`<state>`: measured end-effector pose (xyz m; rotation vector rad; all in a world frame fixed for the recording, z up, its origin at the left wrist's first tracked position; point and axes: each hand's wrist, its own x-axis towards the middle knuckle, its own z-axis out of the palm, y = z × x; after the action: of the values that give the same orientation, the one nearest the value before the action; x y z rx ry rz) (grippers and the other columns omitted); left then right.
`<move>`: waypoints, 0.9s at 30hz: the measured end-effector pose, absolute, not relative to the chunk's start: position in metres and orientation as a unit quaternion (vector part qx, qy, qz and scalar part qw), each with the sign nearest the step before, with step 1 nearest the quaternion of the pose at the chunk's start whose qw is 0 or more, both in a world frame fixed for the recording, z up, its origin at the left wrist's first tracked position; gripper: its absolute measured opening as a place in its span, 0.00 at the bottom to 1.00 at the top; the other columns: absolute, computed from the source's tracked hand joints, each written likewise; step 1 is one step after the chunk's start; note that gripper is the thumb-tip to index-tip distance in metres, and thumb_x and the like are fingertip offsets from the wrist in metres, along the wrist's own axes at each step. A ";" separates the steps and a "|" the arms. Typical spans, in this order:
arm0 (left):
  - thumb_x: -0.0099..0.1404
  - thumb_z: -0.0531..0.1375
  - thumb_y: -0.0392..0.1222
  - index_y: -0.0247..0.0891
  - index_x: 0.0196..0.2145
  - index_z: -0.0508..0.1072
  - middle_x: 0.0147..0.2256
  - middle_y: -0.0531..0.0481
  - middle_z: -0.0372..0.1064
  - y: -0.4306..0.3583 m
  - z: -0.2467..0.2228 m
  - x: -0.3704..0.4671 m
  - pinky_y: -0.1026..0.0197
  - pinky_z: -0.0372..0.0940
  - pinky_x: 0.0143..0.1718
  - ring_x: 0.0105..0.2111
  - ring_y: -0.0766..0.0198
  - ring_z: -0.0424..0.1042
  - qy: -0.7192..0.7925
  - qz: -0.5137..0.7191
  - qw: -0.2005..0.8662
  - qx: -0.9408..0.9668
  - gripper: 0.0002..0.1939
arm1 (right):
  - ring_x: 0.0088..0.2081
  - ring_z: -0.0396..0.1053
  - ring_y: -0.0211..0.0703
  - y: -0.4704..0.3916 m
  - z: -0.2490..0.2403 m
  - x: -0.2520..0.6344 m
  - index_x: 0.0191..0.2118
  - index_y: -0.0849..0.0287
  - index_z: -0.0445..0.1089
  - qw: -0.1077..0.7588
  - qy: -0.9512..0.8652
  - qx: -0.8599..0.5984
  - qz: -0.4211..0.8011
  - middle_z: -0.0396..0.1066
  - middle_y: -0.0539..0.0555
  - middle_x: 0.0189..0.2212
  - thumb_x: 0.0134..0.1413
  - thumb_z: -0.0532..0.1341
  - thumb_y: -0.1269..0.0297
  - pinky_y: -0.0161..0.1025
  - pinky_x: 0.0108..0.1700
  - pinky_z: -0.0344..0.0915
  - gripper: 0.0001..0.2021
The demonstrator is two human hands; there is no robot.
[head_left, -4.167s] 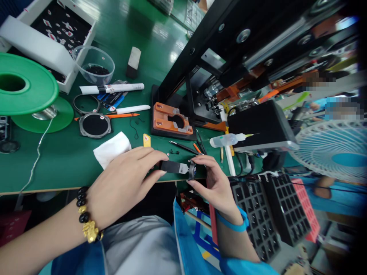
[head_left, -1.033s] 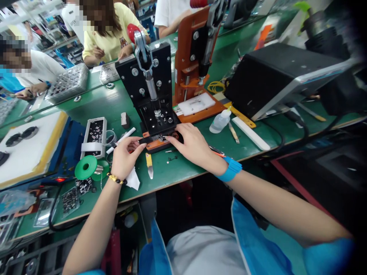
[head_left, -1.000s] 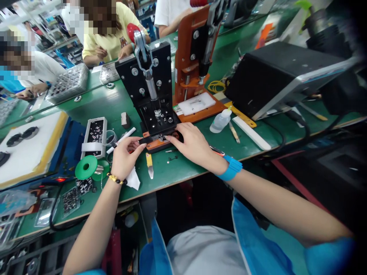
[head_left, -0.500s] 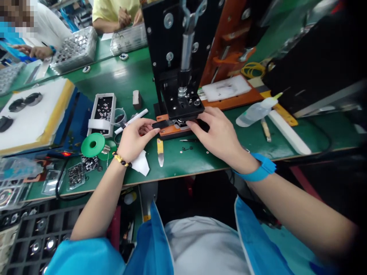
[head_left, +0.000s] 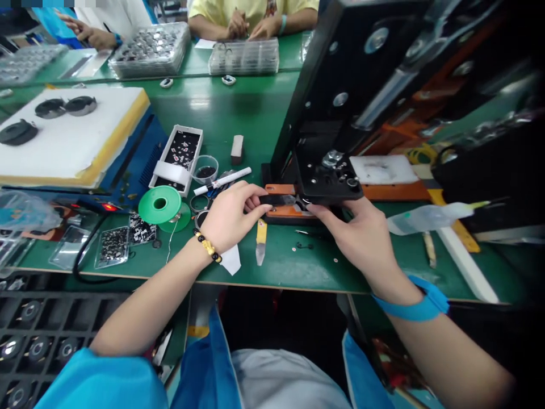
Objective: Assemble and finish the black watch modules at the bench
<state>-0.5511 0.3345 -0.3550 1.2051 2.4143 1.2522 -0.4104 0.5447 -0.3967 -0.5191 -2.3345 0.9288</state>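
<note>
My left hand (head_left: 236, 216) pinches the end of a flat black strap (head_left: 279, 200) between thumb and fingers. The strap lies across an orange fixture (head_left: 286, 212) at the foot of a black hand press (head_left: 317, 85). My right hand (head_left: 361, 236) is closed at the fixture's right side, thumb in front and fingers reaching under the press's black plate (head_left: 326, 184). A small shiny part shows by the right thumb; the plate and fingers hide most of what this hand grips. A yellow-handled blade (head_left: 261, 241) lies just in front of the fixture.
To the left stand a green spool (head_left: 159, 203), a white box of small parts (head_left: 183, 150) and a blue heated unit (head_left: 123, 165) with a white top. A squeeze bottle (head_left: 430, 219) lies on the right. Across the bench, co-workers' hands (head_left: 251, 27) are near clear trays (head_left: 244, 57).
My view has turned left, so the press and both hands appear further right and the press looks tilted. The hands keep nearly the same places at the fixture.
</note>
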 end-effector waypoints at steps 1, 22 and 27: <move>0.68 0.67 0.37 0.37 0.44 0.78 0.35 0.51 0.72 0.335 -0.356 -0.552 0.60 0.72 0.39 0.32 0.65 0.74 0.811 0.419 0.084 0.400 0.07 | 0.49 0.75 0.60 0.544 -0.396 -0.411 0.44 0.52 0.79 0.287 -0.873 -0.197 0.341 0.79 0.55 0.45 0.60 0.69 0.49 0.59 0.53 0.70 0.14; 0.75 0.60 0.43 0.34 0.54 0.80 0.42 0.45 0.80 0.332 -0.364 -0.561 0.57 0.71 0.44 0.40 0.58 0.78 0.831 0.343 0.045 0.435 0.16 | 0.64 0.64 0.65 0.525 -0.393 -0.391 0.58 0.59 0.74 0.231 -0.948 -0.082 0.201 0.71 0.64 0.58 0.72 0.58 0.51 0.63 0.67 0.62 0.20; 0.75 0.59 0.41 0.35 0.53 0.80 0.48 0.45 0.81 0.333 -0.367 -0.562 0.55 0.72 0.48 0.44 0.56 0.79 0.832 0.343 0.036 0.436 0.14 | 0.64 0.67 0.60 0.550 -0.371 -0.370 0.63 0.55 0.70 0.278 -0.905 -0.108 0.302 0.69 0.62 0.63 0.71 0.60 0.54 0.62 0.66 0.65 0.21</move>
<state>-0.5623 0.3327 -0.3665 1.3379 2.5546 1.0525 -0.3696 0.5498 -0.3710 -0.2905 -2.4295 0.8107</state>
